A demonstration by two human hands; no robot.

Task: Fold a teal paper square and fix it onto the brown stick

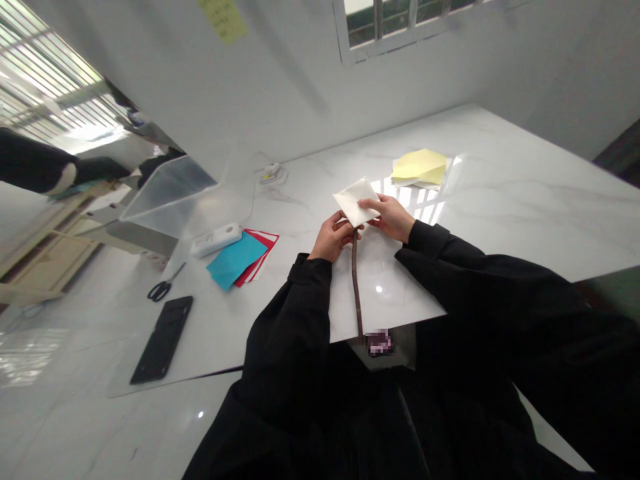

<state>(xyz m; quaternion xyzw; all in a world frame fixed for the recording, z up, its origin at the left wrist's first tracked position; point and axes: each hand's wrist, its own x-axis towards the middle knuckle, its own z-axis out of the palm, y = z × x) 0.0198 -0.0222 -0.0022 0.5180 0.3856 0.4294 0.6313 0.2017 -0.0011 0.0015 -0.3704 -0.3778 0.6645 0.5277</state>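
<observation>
Over the table [300, 300], my right hand [393, 217] pinches a white folded-looking square sheet [351, 202], its thumb on top and the fingers beneath. My left hand [331, 239] is closed around the top end of a thin brown stick [355, 280], just below the sheet's lower corner. The stick hangs down toward the table's front edge, slightly bent. Whether the stick touches the sheet is hidden by my left fingers. Both sleeves are black.
Yellow and white sheets [419, 168] lie at the back right. Left of my hands are a blue sheet [236, 259], red sheets [267, 245], a white power strip [217, 239], scissors [161, 290], a flat black object [163, 340] and a clear bin [173, 190]. Another person's sleeve [37, 160] shows far left.
</observation>
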